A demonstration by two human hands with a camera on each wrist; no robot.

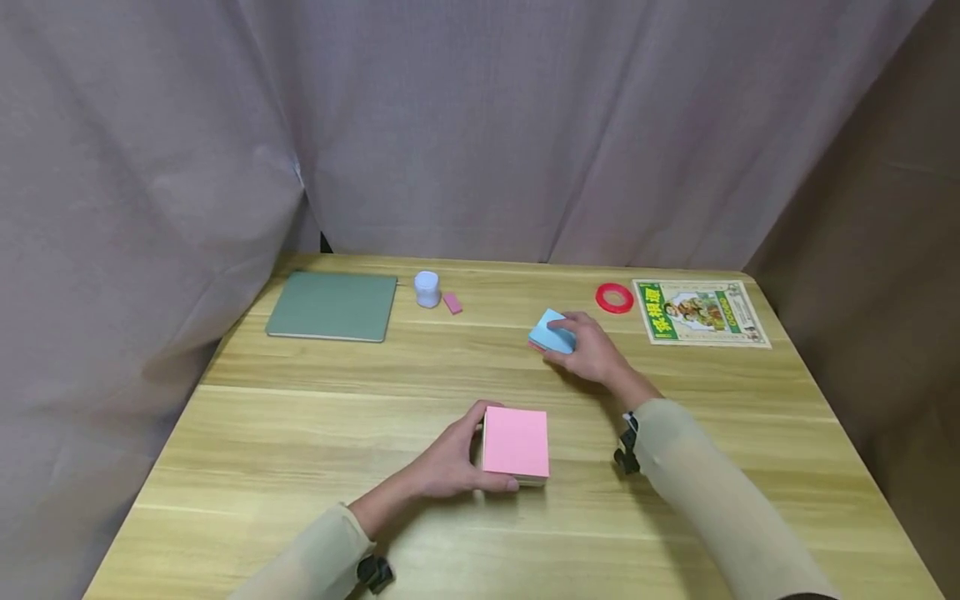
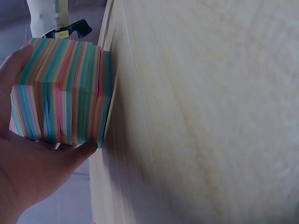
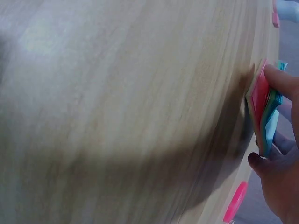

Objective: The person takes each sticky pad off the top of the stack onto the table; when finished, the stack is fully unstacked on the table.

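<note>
A thick block of coloured note paper with a pink top [image 1: 515, 442] sits near the front middle of the wooden table [image 1: 300, 417]. My left hand [image 1: 450, 461] grips it from the left side, thumb at the front edge. In the left wrist view the block [image 2: 60, 91] shows striped multicolour edges, with my left hand [image 2: 32, 158] curled round it. Farther back, my right hand [image 1: 588, 346] holds a thinner stack with a blue top [image 1: 551, 333] on the table. The right wrist view shows that stack [image 3: 265, 112] pinched between the fingers of my right hand [image 3: 275, 154].
A green notebook [image 1: 333, 306] lies at the back left. Beside it stand a small white cup [image 1: 427, 288] and a pink eraser [image 1: 452, 303]. A red tape ring [image 1: 614, 297] and a printed leaflet [image 1: 699, 312] lie at the back right. Grey curtains surround the table.
</note>
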